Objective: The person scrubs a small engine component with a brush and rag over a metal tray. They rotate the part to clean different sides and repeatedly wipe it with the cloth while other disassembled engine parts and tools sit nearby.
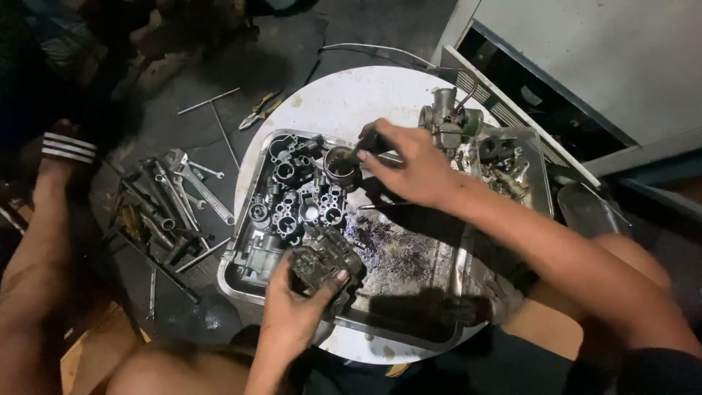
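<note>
My left hand (pixel 296 311) grips a dark, grimy carburetor body (pixel 327 260) at the near edge of a metal tray (pixel 409 329). Farther in, my right hand (pixel 409 167) reaches across the tray and holds a small dark tool (pixel 365 146) against a round metal cup-shaped part (pixel 340 167). Several black carburetor bodies (pixel 292 194) lie packed together in the tray's left half. The tray's bare bottom (pixel 398 252) is stained with dark residue.
The tray rests on a round white table (pixel 344 102). Another grey carburetor (pixel 447 121) and small parts (pixel 504 175) sit at the table's far right. Wrenches (pixel 194 183), a T-handle (pixel 216 110) and pliers (pixel 259 110) lie on the dark floor left. Another person's sandalled foot (pixel 62 157) is at far left.
</note>
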